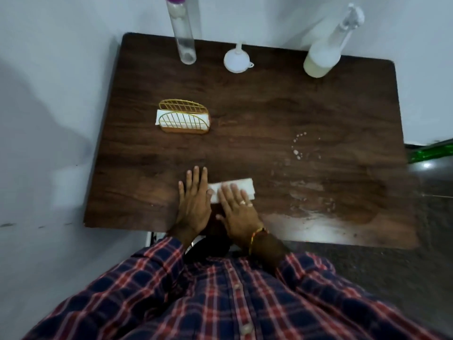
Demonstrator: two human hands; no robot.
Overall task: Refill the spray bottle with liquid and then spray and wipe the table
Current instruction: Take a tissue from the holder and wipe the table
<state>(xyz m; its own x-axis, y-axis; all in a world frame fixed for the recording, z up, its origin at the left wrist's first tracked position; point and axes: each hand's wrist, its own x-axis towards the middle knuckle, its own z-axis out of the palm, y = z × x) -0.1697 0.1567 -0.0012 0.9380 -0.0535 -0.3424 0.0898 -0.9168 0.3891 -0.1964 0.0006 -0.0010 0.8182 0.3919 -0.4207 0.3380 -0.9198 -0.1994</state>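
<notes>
A dark wooden table (pixel 245 114) fills the head view, and everything here is placed by reference to the gold wire napkin holder (pixel 183 117) standing on its left half, with white napkins held upright between its two arched sides.

Toward the person from the holder and slightly right, a folded white tissue (pixel 235 187) lies flat on the wood near the table's front edge. The right hand (pixel 239 209) rests palm down on the tissue, fingers straight and close together, pressing it to the surface; a ring shows on one finger and a coloured thread band circles the wrist. The left hand (pixel 195 200) lies flat on bare wood just beside the tissue's left end, its fingers straight and slightly spread, its thumb at the tissue's edge (whether it actually touches the paper cannot be told). Neither hand curls around anything.

Well to the right of the holder, white droplets (pixel 297 146) dot the wood, and nearer the front edge on that side a wet, smeared patch (pixel 318 207) shines.

Beyond the holder, along the table's far edge, stand three things: a tall clear bottle (pixel 182 33) with a purple cap nearly straight behind it, a white funnel (pixel 237 58) resting mouth down further right, and the spray bottle (pixel 326 52) far right, partly filled with pale cloudy liquid and fitted with its white trigger head.

A plaid shirt (pixel 220 303) fills the bottom of the view.
</notes>
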